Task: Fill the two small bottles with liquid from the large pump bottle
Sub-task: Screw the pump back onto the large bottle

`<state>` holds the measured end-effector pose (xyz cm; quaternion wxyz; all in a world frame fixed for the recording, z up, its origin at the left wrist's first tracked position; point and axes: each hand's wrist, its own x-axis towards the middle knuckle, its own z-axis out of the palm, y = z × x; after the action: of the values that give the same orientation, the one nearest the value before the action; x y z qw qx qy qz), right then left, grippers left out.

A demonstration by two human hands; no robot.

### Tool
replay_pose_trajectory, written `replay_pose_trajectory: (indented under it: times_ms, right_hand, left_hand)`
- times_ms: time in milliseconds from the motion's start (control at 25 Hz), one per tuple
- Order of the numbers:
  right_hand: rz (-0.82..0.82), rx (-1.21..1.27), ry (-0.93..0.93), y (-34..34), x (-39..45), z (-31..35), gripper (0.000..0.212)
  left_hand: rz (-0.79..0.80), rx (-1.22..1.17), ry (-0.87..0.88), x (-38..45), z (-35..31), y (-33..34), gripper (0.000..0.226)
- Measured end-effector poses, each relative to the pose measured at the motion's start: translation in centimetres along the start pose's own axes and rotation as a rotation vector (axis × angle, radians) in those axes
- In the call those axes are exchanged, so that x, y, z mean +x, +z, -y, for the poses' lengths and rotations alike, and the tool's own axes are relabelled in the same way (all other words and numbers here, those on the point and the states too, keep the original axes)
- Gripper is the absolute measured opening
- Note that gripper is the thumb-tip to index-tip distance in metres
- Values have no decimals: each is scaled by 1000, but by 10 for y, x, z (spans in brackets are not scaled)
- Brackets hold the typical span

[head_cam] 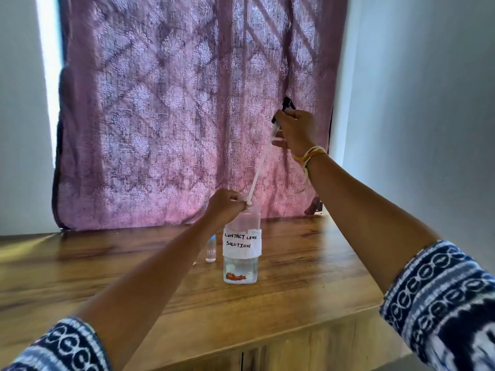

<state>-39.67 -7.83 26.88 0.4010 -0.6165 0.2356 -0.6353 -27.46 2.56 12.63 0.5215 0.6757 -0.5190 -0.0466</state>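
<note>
Head view: a wooden table (294, 263) fills the lower frame, grain running left to right, front edge near the bottom with a cabinet seam visible under it. A mauve patterned curtain (174, 116) is hung behind it, backlit, with diagonal bar shadows at top right. A bright strip of daylight is seen at the curtain's left edge. Pale walls (428, 103) stand on both sides.

The pump bottle (241, 253) stands upright on the table, mid-frame, with a white label hand-lettered "CONTACT LENS SOLUTION". Clear liquid is seen only in its lower part. Its neck is gripped by the left hand (226, 203), fingers closed around it.

The pump head (286, 108), black, is lifted well above the bottle and clamped in the right hand (296, 132). Its white tube (261, 167) slants down to the bottle mouth, tip at or just inside the opening; which one cannot be told.

One small bottle (210, 250) stands just left of the pump bottle, partly hidden behind the left forearm. A thread bracelet (310, 155) is worn on the right wrist. Blue-white patterned sleeves (442, 298) are seen at both lower corners.
</note>
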Motion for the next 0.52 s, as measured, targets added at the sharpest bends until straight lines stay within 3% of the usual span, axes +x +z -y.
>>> replay_pose_trajectory:
  times_ms: [520]
  right_hand:
    - [43,-95,-124,31,-15,28,14]
  left_hand:
    - [-8,66,-12,-7,7,-6,24]
